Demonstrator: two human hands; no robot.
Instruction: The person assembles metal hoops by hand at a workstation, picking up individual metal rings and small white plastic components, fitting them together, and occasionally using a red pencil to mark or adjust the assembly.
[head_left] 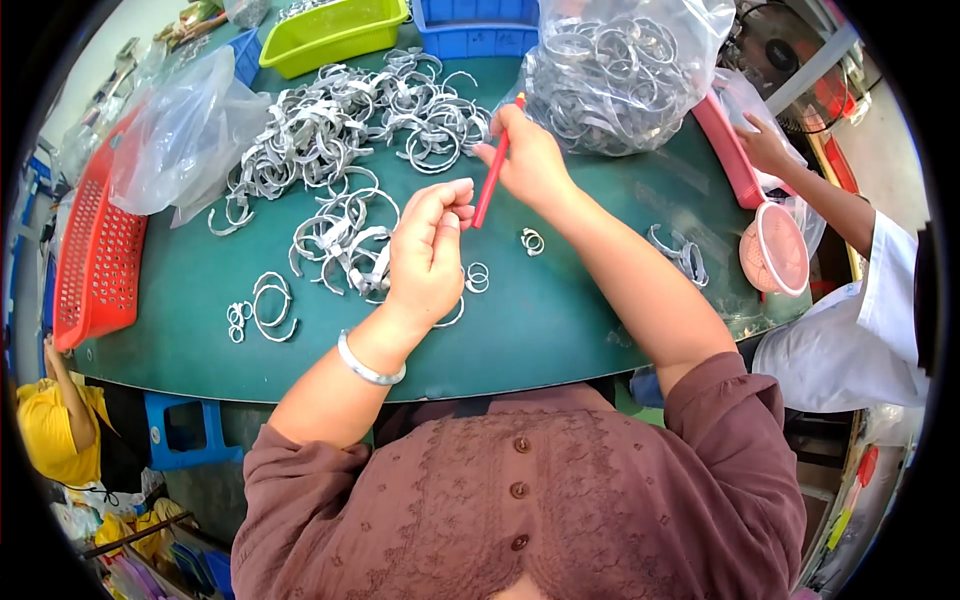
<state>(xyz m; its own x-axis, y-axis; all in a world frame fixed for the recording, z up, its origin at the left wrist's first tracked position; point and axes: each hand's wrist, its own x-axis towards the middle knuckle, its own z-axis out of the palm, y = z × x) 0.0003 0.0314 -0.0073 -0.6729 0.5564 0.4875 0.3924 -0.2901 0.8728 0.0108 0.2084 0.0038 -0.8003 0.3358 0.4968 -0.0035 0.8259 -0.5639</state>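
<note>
In my right hand point(530, 160) is a slim red pencil-like stick point(489, 187), held between thumb and fingers and slanting down toward the left hand. My left hand point(428, 245) is closed beside the stick's lower end, its thumb pressed to the curled fingers; whatever it holds is hidden. Silver open bangles lie in a small heap point(345, 235) just left of that hand. Behind it spreads a larger pile of silver bangles point(320, 120). Small silver rings point(477, 278) rest near the left wrist, and another little ring cluster point(532, 241) sits below the right hand.
A clear bag of bangles point(620, 85) stands at the back right, near a pink basket point(775, 250). Loose bangles point(680, 256) lie right. A red basket point(95, 250) and plastic bag point(185, 140) line the left; green point(330, 38) and blue bins point(475, 28) stand behind. People sit both sides.
</note>
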